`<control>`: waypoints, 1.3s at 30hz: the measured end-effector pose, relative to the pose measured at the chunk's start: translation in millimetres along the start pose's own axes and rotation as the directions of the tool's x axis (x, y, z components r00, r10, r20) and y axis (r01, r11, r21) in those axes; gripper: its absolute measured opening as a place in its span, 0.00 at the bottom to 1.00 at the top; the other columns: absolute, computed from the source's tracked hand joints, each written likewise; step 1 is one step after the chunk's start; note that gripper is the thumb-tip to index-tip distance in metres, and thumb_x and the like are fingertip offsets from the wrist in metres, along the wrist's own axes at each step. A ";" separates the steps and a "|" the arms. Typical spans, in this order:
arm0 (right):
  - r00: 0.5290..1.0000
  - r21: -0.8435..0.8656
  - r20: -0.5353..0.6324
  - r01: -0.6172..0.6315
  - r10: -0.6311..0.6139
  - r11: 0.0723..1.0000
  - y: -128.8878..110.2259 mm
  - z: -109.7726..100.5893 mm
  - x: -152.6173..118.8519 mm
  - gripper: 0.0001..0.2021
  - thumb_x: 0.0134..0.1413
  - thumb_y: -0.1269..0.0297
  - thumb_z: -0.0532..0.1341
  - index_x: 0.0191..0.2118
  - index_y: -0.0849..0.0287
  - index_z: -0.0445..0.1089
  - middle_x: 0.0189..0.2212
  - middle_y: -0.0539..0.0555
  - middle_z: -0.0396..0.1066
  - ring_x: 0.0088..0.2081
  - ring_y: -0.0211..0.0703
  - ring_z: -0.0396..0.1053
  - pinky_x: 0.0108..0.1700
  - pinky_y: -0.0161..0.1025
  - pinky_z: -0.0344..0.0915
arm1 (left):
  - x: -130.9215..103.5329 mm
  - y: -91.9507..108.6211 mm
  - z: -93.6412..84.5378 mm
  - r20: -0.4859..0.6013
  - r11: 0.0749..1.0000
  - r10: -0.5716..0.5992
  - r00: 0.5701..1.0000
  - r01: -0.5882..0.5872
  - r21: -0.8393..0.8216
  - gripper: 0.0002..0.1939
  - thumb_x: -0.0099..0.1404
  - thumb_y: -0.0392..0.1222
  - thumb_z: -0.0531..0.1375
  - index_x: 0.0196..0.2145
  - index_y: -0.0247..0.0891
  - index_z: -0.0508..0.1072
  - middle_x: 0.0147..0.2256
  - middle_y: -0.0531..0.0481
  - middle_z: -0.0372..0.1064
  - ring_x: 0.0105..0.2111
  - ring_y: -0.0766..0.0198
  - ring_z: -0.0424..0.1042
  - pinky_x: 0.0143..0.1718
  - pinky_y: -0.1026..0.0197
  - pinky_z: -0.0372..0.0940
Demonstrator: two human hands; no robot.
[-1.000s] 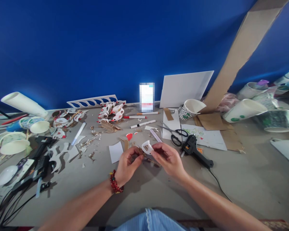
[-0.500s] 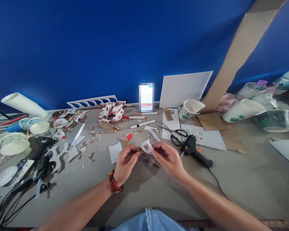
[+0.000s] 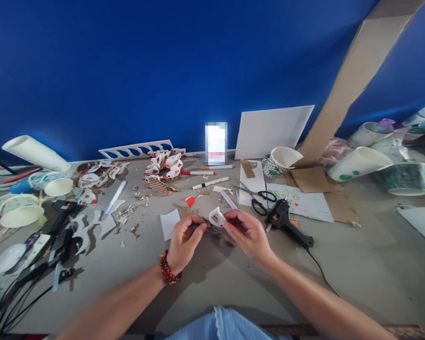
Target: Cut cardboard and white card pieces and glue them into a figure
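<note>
My right hand (image 3: 250, 233) pinches a small white foam-board cutout (image 3: 213, 215) at its right edge. Bits of brown cardboard sit on the face of the cutout. To its left, my left hand (image 3: 187, 238), with a red bead bracelet on the wrist, has thumb and fingers closed on a thin brown cardboard scrap (image 3: 209, 224), partly hidden by the fingertips. A brown strip (image 3: 226, 239) lies on the table below the cutout. Just beyond my hands are a red piece (image 3: 190, 201) and a white paper card (image 3: 170, 224).
Black scissors (image 3: 259, 207) and a black glue gun (image 3: 286, 223) with its cord lie to the right. Markers (image 3: 210, 183) and a pile of red-and-white cutouts (image 3: 165, 164) are farther back. Paper cups (image 3: 281, 162), a power strip (image 3: 17, 264) and a lit screen (image 3: 216, 144) surround the workspace.
The white cutout has tilted slightly in my right fingers. Both hands stay in nearly the same place, and the view has shifted very slightly.
</note>
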State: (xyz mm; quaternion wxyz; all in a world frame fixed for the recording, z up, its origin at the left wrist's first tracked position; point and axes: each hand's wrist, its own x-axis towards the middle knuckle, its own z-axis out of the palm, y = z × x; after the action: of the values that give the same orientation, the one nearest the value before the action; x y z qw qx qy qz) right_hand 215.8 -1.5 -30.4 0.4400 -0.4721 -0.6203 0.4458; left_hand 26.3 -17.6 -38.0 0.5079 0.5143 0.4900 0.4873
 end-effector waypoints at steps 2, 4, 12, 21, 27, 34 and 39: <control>1.000 -0.007 0.000 0.001 -0.001 1.000 0.9 -0.2 -0.4 0.08 0.57 0.59 0.62 0.35 0.60 0.71 0.30 0.54 0.73 0.30 0.41 0.69 0.32 0.34 0.64 | 0.3 0.8 0.2 0.005 1.000 -0.009 1.000 0.009 -0.002 0.07 0.64 0.43 0.61 0.33 0.36 0.71 0.29 0.52 0.67 0.29 0.67 0.65 0.32 0.66 0.62; 1.000 -0.005 0.004 -0.002 0.002 1.000 1.4 -0.4 -0.6 0.09 0.57 0.59 0.62 0.36 0.60 0.72 0.30 0.53 0.73 0.30 0.41 0.69 0.32 0.34 0.64 | 0.5 1.7 0.1 0.013 1.000 -0.012 1.000 0.012 -0.004 0.07 0.64 0.43 0.61 0.33 0.36 0.71 0.29 0.52 0.67 0.29 0.66 0.65 0.32 0.65 0.62; 0.996 0.068 -0.001 -0.092 0.092 0.993 -4.2 -0.6 1.5 0.11 0.56 0.57 0.63 0.34 0.61 0.71 0.26 0.51 0.69 0.25 0.36 0.64 0.27 0.32 0.60 | 0.0 -1.2 -3.4 0.015 0.998 0.016 1.000 -0.015 -0.056 0.08 0.68 0.43 0.56 0.36 0.36 0.71 0.30 0.51 0.68 0.31 0.65 0.66 0.34 0.64 0.62; 0.976 0.237 0.058 -0.219 0.211 0.947 -7.2 0.1 0.9 0.15 0.52 0.52 0.65 0.35 0.60 0.71 0.25 0.50 0.68 0.24 0.35 0.61 0.25 0.32 0.57 | 1.4 -2.4 -0.7 0.001 0.991 -0.013 1.000 0.013 -0.131 0.08 0.63 0.43 0.62 0.38 0.38 0.69 0.32 0.52 0.68 0.31 0.66 0.68 0.33 0.66 0.65; 0.959 0.323 0.124 -0.281 0.254 0.904 -7.4 0.2 1.5 0.16 0.50 0.51 0.67 0.35 0.60 0.71 0.25 0.50 0.68 0.24 0.35 0.61 0.24 0.32 0.57 | 1.7 -0.4 -1.3 0.008 0.994 -0.002 1.000 0.002 -0.107 0.09 0.63 0.46 0.62 0.36 0.37 0.71 0.32 0.51 0.70 0.31 0.65 0.69 0.33 0.65 0.66; 0.948 0.370 0.156 -0.317 0.277 0.873 -6.1 0.5 1.6 0.17 0.47 0.50 0.69 0.34 0.59 0.72 0.24 0.49 0.68 0.23 0.35 0.62 0.25 0.32 0.59 | 2.3 1.2 -1.7 0.000 0.998 0.029 1.000 -0.029 -0.059 0.11 0.63 0.48 0.62 0.36 0.37 0.72 0.31 0.50 0.71 0.32 0.63 0.70 0.35 0.64 0.67; 0.950 0.412 0.151 -0.313 0.275 0.856 -2.4 0.7 1.8 0.15 0.49 0.52 0.68 0.34 0.59 0.71 0.24 0.48 0.69 0.23 0.34 0.62 0.25 0.32 0.59 | 1.8 0.5 -0.9 0.034 0.988 -0.005 0.999 0.010 -0.155 0.10 0.62 0.46 0.63 0.37 0.37 0.72 0.32 0.50 0.70 0.32 0.65 0.70 0.35 0.65 0.67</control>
State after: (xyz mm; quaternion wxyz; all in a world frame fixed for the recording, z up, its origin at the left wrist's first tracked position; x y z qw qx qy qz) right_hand 214.4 -0.3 -28.0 0.4328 -0.4324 -0.4453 0.6538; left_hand 25.5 -15.7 -37.4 0.5563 0.4794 0.4441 0.5134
